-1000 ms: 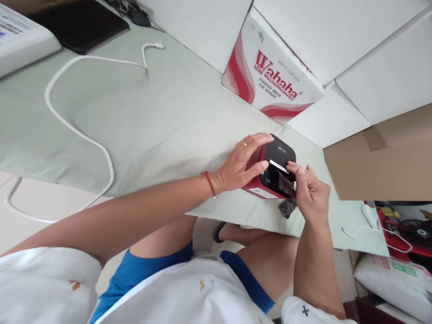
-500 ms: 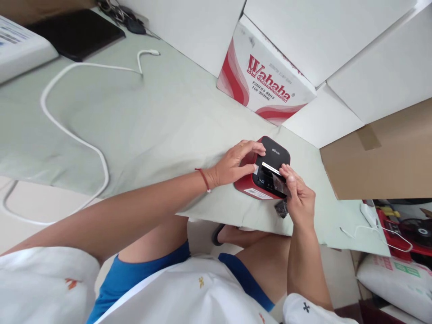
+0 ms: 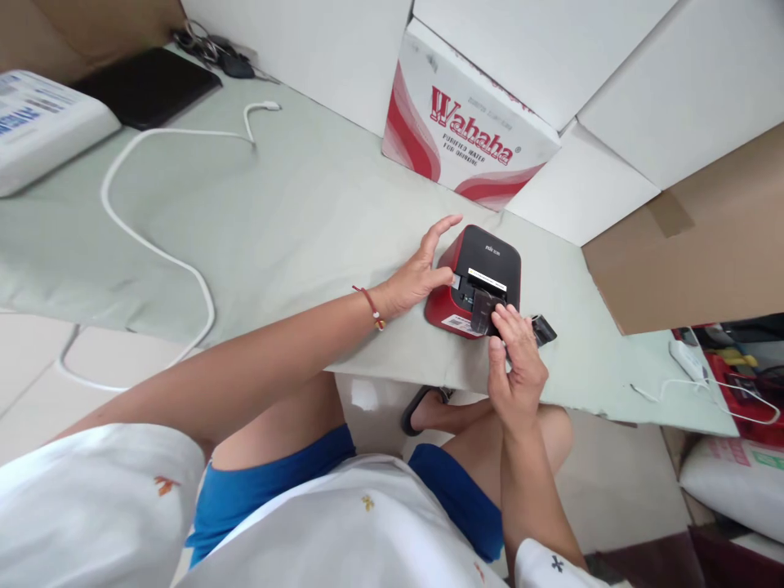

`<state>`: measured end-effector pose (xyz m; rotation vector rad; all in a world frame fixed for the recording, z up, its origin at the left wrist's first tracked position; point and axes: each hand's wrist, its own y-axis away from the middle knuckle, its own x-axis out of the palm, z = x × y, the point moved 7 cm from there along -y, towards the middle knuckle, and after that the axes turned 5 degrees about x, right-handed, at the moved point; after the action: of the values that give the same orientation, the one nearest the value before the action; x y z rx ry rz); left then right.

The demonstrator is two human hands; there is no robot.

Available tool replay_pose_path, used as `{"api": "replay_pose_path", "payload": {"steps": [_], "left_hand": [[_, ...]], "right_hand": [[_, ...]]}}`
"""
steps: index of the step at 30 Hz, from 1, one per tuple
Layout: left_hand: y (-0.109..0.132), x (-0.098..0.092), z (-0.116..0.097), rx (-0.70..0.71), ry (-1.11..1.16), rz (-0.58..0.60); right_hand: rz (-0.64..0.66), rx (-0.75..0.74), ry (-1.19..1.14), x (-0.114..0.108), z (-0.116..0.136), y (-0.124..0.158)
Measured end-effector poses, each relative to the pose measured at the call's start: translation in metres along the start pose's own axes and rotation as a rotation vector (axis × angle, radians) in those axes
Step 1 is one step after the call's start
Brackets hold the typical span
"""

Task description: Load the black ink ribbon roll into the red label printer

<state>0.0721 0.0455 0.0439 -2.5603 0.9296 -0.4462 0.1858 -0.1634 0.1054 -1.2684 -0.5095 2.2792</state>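
Note:
A small red and black label printer point(image 3: 495, 253) sits near the front edge of the table, a white strip showing in the slot on its top. My left hand point(image 3: 416, 278) is at its left side, thumb on the grey tab by the top edge and forefinger stretched away, so this hand is open. A dark, shiny piece of film point(image 3: 482, 312) hangs over the printer's front. My right hand point(image 3: 518, 355) has its fingers together on this film, the thumb below. Just right of those fingers lies a small black shiny piece point(image 3: 543, 330), its kind unclear.
A Wahaha water carton point(image 3: 469, 131) and stacked white boxes stand behind the printer, with a brown carton point(image 3: 692, 253) at right. A white cable point(image 3: 165, 255) curves across the cloth-covered table point(image 3: 294, 212) at left, near a black flat object point(image 3: 150, 86) and keys point(image 3: 220, 53).
My right hand has moved left and toward me, drawing the dark film over the printer's front. My left forefinger has lifted off the printer's top. The view has shifted slightly.

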Motion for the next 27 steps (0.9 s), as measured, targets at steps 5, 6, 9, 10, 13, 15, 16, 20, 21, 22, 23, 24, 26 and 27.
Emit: {"api": "replay_pose_path", "payload": {"steps": [5, 6, 9, 10, 13, 15, 16, 20, 21, 22, 23, 24, 26, 27], "left_hand": [[0.003, 0.001, 0.007, -0.017, 0.034, 0.012], [0.004, 0.000, 0.008, -0.021, 0.040, 0.015], [0.005, -0.002, 0.015, -0.069, 0.037, 0.021], [0.005, -0.003, 0.017, -0.091, 0.033, 0.022], [0.004, -0.003, 0.020, -0.132, 0.035, 0.024], [0.003, -0.002, 0.020, -0.132, 0.051, 0.027], [0.003, -0.001, 0.019, -0.129, 0.066, 0.033], [0.002, 0.001, 0.018, -0.122, 0.126, 0.041], [0.002, 0.001, 0.019, -0.124, 0.131, 0.037], [0.002, 0.001, 0.019, -0.125, 0.133, 0.035], [0.002, 0.002, 0.019, -0.125, 0.136, 0.038], [0.002, 0.002, 0.019, -0.123, 0.140, 0.043], [0.002, 0.003, 0.017, -0.118, 0.145, 0.051], [0.003, 0.003, 0.016, -0.121, 0.150, 0.053]], "right_hand": [[-0.027, 0.000, 0.026, 0.005, 0.001, 0.001], [-0.034, -0.001, 0.019, 0.005, 0.002, 0.001], [-0.038, 0.013, -0.026, 0.003, 0.003, 0.000], [-0.032, 0.024, -0.049, 0.001, 0.003, -0.002], [0.000, 0.116, -0.145, -0.011, -0.004, -0.018], [-0.003, 0.249, -0.212, -0.021, -0.017, -0.037], [-0.003, 0.315, -0.241, -0.024, -0.024, -0.049], [0.194, 0.370, -0.183, -0.015, -0.036, -0.103], [0.275, 0.338, -0.099, -0.007, -0.035, -0.116], [0.345, 0.300, 0.010, 0.001, -0.033, -0.127], [0.413, 0.260, 0.135, 0.010, -0.031, -0.136], [0.482, 0.220, 0.257, 0.020, -0.029, -0.143], [0.620, 0.159, 0.447, 0.041, -0.026, -0.153], [0.682, 0.142, 0.503, 0.051, -0.026, -0.156]]}}
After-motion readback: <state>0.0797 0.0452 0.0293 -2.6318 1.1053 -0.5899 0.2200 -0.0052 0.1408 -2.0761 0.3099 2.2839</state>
